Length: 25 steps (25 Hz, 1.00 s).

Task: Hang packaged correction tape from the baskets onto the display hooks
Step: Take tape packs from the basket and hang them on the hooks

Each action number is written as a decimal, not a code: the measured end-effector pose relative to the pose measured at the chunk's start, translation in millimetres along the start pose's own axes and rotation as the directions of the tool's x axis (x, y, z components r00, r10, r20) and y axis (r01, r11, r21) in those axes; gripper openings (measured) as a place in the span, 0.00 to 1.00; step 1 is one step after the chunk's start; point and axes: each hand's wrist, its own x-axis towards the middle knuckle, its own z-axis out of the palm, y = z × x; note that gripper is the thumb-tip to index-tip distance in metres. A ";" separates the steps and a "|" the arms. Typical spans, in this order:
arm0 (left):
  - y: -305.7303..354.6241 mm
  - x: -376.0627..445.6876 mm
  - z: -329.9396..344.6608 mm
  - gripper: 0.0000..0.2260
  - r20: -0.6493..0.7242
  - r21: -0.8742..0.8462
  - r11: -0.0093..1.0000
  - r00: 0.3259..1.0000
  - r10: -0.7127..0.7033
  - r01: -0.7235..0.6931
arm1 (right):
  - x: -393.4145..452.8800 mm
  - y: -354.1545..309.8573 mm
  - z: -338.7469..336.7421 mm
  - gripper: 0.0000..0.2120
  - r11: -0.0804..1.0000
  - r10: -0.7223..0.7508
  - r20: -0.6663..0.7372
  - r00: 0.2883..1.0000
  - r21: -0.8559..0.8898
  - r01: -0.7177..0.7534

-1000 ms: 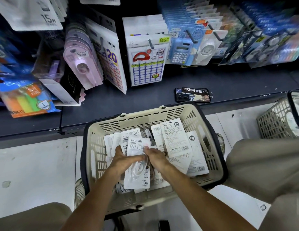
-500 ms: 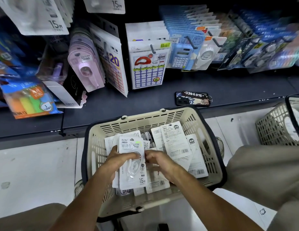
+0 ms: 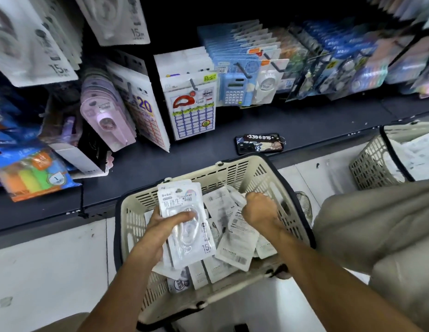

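A cream basket (image 3: 263,173) in front of me holds several white correction tape packs (image 3: 235,245) lying face down. My left hand (image 3: 160,226) grips a small stack of white packs (image 3: 184,221) face up over the basket's left side, thumb across the front. My right hand (image 3: 259,212) is curled over the basket's right half and pinches the corner of another pack (image 3: 237,200). More white 15 m packs (image 3: 33,49) hang on hooks at the upper left.
A dark shelf (image 3: 304,130) carries a phone with a number tag (image 3: 260,143). Hooks above hold label sheets (image 3: 191,111), calculators (image 3: 235,92) and pink tape packs (image 3: 108,121). A second cream basket (image 3: 376,164) stands at the right. My knee (image 3: 376,224) is beside the basket.
My left hand has lifted its stack higher and further forward. My right hand has moved away to the right and taken hold of another pack. The camera has tilted up.
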 end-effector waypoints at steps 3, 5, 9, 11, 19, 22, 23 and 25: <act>32.7 -18.2 2.7 0.39 0.026 -0.119 0.988 0.995 0.097 -0.094 | 8.4 14.9 -58.8 0.13 0.967 -0.052 0.166 0.985 0.254 0.008; 69.0 -35.0 3.4 0.37 0.054 -0.175 0.966 0.977 0.205 -0.193 | 5.9 12.7 -103.7 0.12 0.925 -0.124 0.173 0.977 0.376 0.051; 163.2 -79.1 -11.9 0.27 0.040 -0.265 0.887 0.915 0.402 -0.378 | -22.5 -23.9 -175.3 0.04 0.579 -0.157 -0.277 0.948 0.752 0.315; 206.6 -106.1 -31.2 0.27 0.014 -0.265 0.829 0.858 0.514 -0.493 | -42.5 -49.0 -201.0 0.02 0.321 -0.173 -0.358 0.917 0.860 0.396; 255.9 -158.0 -78.3 0.20 -0.127 -0.480 0.620 0.749 0.651 -0.620 | -80.7 -147.1 -263.1 0.06 0.001 -0.243 -0.500 0.831 0.857 0.515; 260.2 -158.3 -75.6 0.16 -0.108 -0.509 0.615 0.754 0.648 -0.602 | -80.3 -174.4 -279.9 0.02 0.081 -0.194 -0.509 0.839 0.844 0.531; 261.0 -157.3 -76.3 0.18 -0.101 -0.509 0.620 0.757 0.646 -0.597 | -79.7 -179.4 -282.0 0.02 0.090 -0.174 -0.500 0.848 0.850 0.519; 263.2 -155.6 -80.0 0.20 -0.110 -0.508 0.619 0.758 0.642 -0.598 | -80.7 -186.1 -281.8 0.03 0.092 -0.124 -0.492 0.862 0.859 0.503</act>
